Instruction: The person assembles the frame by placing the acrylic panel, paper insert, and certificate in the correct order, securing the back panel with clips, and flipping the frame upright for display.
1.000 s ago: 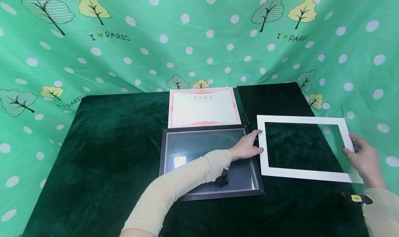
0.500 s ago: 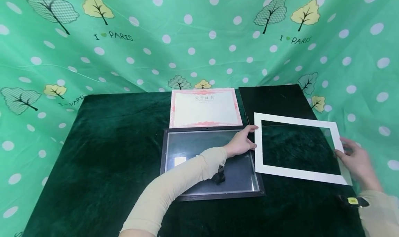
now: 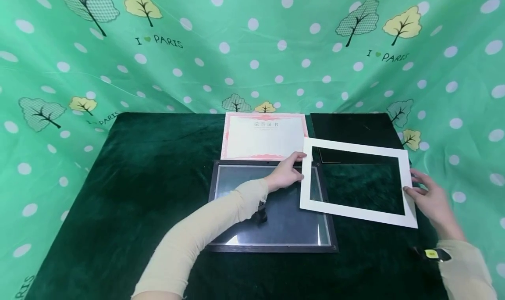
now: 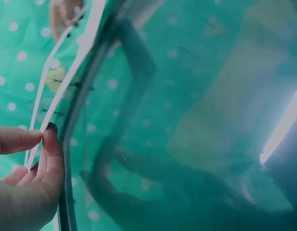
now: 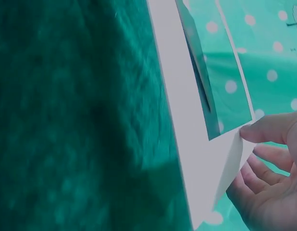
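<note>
A white rectangular picture mat is held between both hands, tilted slightly down to the right. My left hand pinches its left short side between thumb and fingers; the left wrist view shows this grip on the mat's edge. With thumb on one face and fingers behind, my right hand pinches the opposite short side. In the head view the mat's left end overlaps the right part of a black picture frame with a clear, reflective pane. My left forearm crosses above that frame, hiding part of it.
Behind the frame lies a pink-bordered certificate. A black flat board lies at the back right, partly behind the mat. Dark green cloth covers the table, and a green dotted curtain hangs around its back and sides.
Both hands have carried the mat leftward, from beside the frame to over its right part. The head view has shifted slightly. The frame, certificate and board stay put.
</note>
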The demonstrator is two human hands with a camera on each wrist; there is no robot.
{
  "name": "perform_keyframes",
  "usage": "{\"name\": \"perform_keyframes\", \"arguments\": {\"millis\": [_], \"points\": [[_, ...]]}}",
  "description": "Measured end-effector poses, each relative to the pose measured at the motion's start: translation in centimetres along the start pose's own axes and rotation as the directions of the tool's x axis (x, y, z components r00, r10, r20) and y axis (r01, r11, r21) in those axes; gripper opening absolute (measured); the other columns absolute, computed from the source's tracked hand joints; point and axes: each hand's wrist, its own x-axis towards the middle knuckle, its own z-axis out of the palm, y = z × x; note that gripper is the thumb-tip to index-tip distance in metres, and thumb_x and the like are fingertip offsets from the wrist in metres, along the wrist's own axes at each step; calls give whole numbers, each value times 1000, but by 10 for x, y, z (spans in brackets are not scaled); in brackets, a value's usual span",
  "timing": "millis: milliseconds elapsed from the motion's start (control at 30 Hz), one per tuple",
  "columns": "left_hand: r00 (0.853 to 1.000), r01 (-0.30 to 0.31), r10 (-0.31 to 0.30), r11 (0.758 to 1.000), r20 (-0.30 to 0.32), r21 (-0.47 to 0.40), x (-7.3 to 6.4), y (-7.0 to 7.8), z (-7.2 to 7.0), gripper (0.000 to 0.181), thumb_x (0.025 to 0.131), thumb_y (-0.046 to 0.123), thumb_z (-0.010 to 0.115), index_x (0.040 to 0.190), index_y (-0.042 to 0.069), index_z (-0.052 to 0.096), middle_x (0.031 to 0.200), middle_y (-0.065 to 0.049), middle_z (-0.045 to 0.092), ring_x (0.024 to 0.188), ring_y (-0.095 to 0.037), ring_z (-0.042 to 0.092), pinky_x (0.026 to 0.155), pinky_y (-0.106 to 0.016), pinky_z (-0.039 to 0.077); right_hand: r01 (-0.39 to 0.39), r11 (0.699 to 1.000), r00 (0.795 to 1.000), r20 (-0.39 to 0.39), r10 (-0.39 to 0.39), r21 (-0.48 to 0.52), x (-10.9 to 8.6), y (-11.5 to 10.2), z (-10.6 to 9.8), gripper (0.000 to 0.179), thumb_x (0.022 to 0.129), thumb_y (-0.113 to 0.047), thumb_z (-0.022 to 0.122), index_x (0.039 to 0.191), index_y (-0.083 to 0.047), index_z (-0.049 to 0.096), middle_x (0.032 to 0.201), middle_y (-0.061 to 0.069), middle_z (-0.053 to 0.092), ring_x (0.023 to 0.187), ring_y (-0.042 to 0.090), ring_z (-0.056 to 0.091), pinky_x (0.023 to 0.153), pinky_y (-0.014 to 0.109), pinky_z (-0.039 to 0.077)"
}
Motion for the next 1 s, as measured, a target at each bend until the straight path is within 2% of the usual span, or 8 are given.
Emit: {"name": "perform_keyframes", "arguments": {"millis": [100, 167, 333, 500, 567, 733, 1000], "points": [[1000, 13, -13, 999, 2, 50, -6, 1, -11, 61, 88, -7, 62, 142, 9, 40, 139, -14, 45, 84, -18, 67, 74, -26, 52, 35, 999, 999, 10, -36, 12, 0, -4, 7, 60, 99, -16, 52, 150, 1, 26, 133, 36, 38, 98, 38, 54, 59, 14, 43], [1000, 13, -13, 997, -1, 73, -8, 1, -18, 60, 89, -6, 61, 142, 9, 39, 139, -14, 44, 85, -19, 67, 75, -27, 52, 55, 998, 998, 17, -55, 20, 0, -7, 12, 59, 100, -16, 52, 150, 0, 26, 133, 35, 40, 93, 24, 56, 60, 12, 43], [1000, 12, -11, 998, -8, 54, -13, -2, -35, 60, 90, -6, 61, 143, 9, 38, 142, -15, 42, 85, -20, 67, 77, -31, 53, 89, 994, 995, 29, -91, 63, 3, -13, 20, 60, 100, -21, 53, 151, -4, 28, 133, 32, 40, 84, -3, 50, 61, 13, 44], [1000, 6, -7, 999, -18, -45, -22, -13, -49, 60, 90, -7, 60, 143, 8, 39, 143, -16, 42, 85, -22, 66, 79, -34, 53, 114, 990, 993, 17, -116, 79, 5, -14, 31, 59, 99, -28, 55, 152, -14, 33, 129, 23, 43, 79, -4, 53, 59, 20, 47], [1000, 3, -5, 997, -24, -82, -29, -18, -54, 59, 90, -8, 59, 143, 8, 39, 143, -17, 43, 85, -23, 66, 79, -35, 53, 133, 988, 990, 33, -136, 85, 3, -17, 34, 59, 99, -29, 55, 152, -15, 32, 130, 24, 42, 78, -4, 55, 58, 21, 46], [999, 7, -12, 992, -36, -128, -48, -28, -67, 58, 90, -10, 58, 143, 6, 39, 142, -19, 43, 81, -21, 66, 79, -37, 54, 196, 975, 974, 99, -206, 104, -3, -31, 40, 59, 101, -21, 52, 152, -7, 28, 133, 30, 39, 75, 0, 57, 57, 23, 45], [998, 1, -11, 987, -62, -160, -78, -40, -88, 59, 89, -12, 58, 142, 3, 38, 139, -23, 45, 78, -19, 67, 77, -36, 54, 240, 961, 951, 167, -261, 139, -10, -52, 56, 53, 102, -9, 46, 151, -2, 28, 131, 29, 40, 69, 12, 57, 58, 27, 48]]}}
